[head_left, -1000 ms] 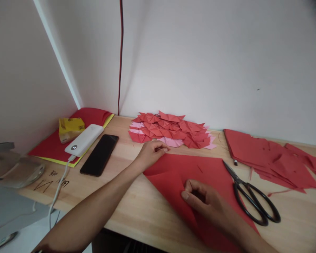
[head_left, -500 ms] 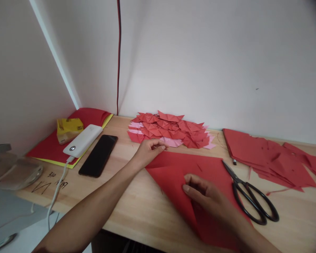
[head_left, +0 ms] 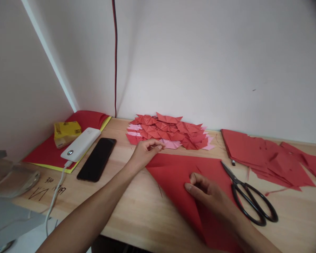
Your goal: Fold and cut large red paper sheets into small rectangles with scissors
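Note:
A large sheet of red paper [head_left: 213, 163] lies on the wooden table, its left side turned up and over in a raised flap. My right hand [head_left: 208, 193] is closed at the edge of this flap, thumb and curled fingers on the paper. At the sheet's far left corner is my left hand [head_left: 146, 153], its thumb and forefinger brought together; what is between them, if anything, I cannot make out. Black-handled scissors [head_left: 247, 195] lie partly over the sheet's right edge, blades slightly apart.
Behind the sheet are folded red and pink paper shapes [head_left: 168, 130]. Cut red paper [head_left: 265, 154] is stacked at right. On the left lie a black phone [head_left: 97, 160], a cabled white power bank [head_left: 81, 144], a yellow packet [head_left: 67, 133] and red sheets [head_left: 43, 151].
The camera view has shifted slightly. My right hand and the raised flap have moved only a little; my left hand stays at the far left corner, and the scissors lie still.

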Available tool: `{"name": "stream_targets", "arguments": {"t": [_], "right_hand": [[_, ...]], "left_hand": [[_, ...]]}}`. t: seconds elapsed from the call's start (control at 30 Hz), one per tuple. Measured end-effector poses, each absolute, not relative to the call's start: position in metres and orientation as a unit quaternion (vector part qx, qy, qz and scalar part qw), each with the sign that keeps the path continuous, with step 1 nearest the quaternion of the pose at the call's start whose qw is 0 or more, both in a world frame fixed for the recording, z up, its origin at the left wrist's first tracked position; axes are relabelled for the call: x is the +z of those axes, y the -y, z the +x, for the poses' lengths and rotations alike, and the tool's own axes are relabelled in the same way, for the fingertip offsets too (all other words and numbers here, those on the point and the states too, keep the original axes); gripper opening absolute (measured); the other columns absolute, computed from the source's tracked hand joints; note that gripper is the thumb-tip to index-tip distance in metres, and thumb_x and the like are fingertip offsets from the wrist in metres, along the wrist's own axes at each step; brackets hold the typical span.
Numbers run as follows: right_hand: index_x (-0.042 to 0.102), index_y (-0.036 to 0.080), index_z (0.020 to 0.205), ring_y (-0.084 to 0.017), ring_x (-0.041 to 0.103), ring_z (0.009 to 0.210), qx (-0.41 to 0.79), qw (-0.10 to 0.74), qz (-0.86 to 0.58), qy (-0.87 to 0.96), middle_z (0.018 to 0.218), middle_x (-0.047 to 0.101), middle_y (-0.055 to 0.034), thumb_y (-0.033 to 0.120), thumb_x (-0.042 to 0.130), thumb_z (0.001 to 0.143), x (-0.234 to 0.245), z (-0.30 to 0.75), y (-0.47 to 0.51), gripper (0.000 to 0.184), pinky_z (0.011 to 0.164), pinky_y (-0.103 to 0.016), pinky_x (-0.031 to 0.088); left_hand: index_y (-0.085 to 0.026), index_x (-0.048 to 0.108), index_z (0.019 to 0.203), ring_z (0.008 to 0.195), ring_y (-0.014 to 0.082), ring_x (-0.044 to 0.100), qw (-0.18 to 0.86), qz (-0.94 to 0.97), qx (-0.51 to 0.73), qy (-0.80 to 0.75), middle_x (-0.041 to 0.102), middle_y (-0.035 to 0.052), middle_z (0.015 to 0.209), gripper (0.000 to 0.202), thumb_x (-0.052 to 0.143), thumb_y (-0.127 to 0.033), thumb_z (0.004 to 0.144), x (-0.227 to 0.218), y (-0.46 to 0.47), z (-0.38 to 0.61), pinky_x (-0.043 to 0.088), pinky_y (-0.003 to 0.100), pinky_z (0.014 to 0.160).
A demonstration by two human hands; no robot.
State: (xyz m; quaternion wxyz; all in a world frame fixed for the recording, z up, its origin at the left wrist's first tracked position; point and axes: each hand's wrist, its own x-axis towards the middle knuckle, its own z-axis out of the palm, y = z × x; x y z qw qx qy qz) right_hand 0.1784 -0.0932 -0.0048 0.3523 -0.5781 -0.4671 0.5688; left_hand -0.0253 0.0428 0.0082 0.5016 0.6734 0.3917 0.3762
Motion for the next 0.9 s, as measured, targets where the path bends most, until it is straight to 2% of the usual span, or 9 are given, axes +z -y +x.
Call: {"name": "stream_targets", "arguments": {"t": [0.23, 0.43, 0.6, 0.9], "right_hand": [[0.042, 0.020, 0.065, -0.009, 0.029, 0.055, 0.550, 0.362, -0.566, 0.497, 0.060, 0.034, 0.0068, 0.066, 0.063, 0.077, -0.0066, 0.1804, 0.0913, 0.052, 0.052, -0.024, 0.022], [0.039, 0.021, 0.065, -0.005, 0.028, 0.043, 0.601, 0.396, -0.538, 0.438, 0.051, 0.038, 0.0094, 0.067, 0.067, 0.073, -0.0084, 0.1797, 0.0890, 0.055, 0.044, -0.021, 0.018], [0.038, 0.022, 0.064, -0.005, 0.028, 0.038, 0.639, 0.412, -0.517, 0.394, 0.046, 0.040, 0.0095, 0.075, 0.065, 0.068, -0.0118, 0.1772, 0.0866, 0.060, 0.038, -0.020, 0.019], [0.042, 0.021, 0.066, -0.005, 0.029, 0.041, 0.626, 0.436, -0.521, 0.384, 0.051, 0.038, 0.0094, 0.069, 0.066, 0.072, -0.0106, 0.1765, 0.0855, 0.055, 0.041, -0.020, 0.021]], "left_hand": [[-0.015, 0.073, 0.088, 0.081, 0.0170, 0.066, 0.513, 0.676, 0.362, -0.387, 0.074, 0.0058, 0.088, 0.018, 0.063, -0.029, 0.081, 0.0091, -0.0393, -0.0257, 0.046, 0.026, 0.072], [-0.014, 0.073, 0.087, 0.082, 0.0173, 0.065, 0.511, 0.681, 0.363, -0.378, 0.074, 0.0066, 0.088, 0.019, 0.064, -0.030, 0.081, 0.0101, -0.0396, -0.0251, 0.045, 0.026, 0.074], [-0.013, 0.072, 0.089, 0.083, 0.0183, 0.065, 0.516, 0.691, 0.344, -0.371, 0.074, 0.0074, 0.089, 0.023, 0.064, -0.033, 0.081, 0.0104, -0.0388, -0.0246, 0.046, 0.027, 0.075], [-0.013, 0.072, 0.090, 0.087, 0.0200, 0.066, 0.507, 0.707, 0.344, -0.352, 0.074, 0.0083, 0.091, 0.026, 0.062, -0.036, 0.084, 0.0112, -0.0386, -0.0256, 0.047, 0.029, 0.079]]}}
